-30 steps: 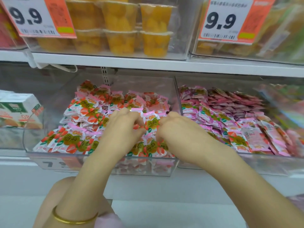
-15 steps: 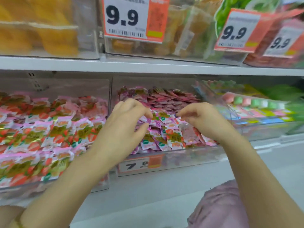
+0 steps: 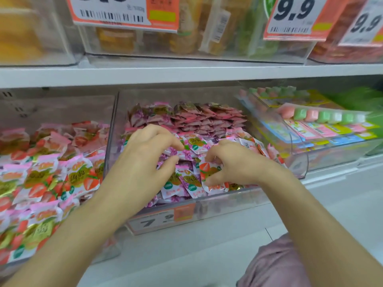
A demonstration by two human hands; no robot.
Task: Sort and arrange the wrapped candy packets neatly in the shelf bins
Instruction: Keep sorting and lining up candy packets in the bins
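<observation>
The clear middle bin (image 3: 113, 129) holds pink and purple wrapped candy packets (image 3: 199, 121), stacked in rows at the back and loose at the front. My left hand (image 3: 143, 162) hovers over the front left of that bin, with thumb and forefinger pinched on a purple flower packet (image 3: 186, 155). My right hand (image 3: 236, 164) is beside it at the front, fingers and thumb closed around a strawberry-print packet (image 3: 208, 169) that lies among the purple ones. The left bin (image 3: 107, 162) is full of strawberry-print packets (image 3: 51, 179).
A right bin (image 3: 298, 162) holds strips of pink and green sweets on colourful cards. A 7.9 price label (image 3: 161, 220) hangs on the middle bin's front. The white shelf board (image 3: 186, 73) above carries clear boxes and 9.9 price tags (image 3: 294, 15). Pink clothing (image 3: 275, 264) shows at the bottom.
The view swung right from the strawberry bin to the middle bin. Both hands moved there and came down onto the loose front packets, and the right hand closed on a strawberry-print packet.
</observation>
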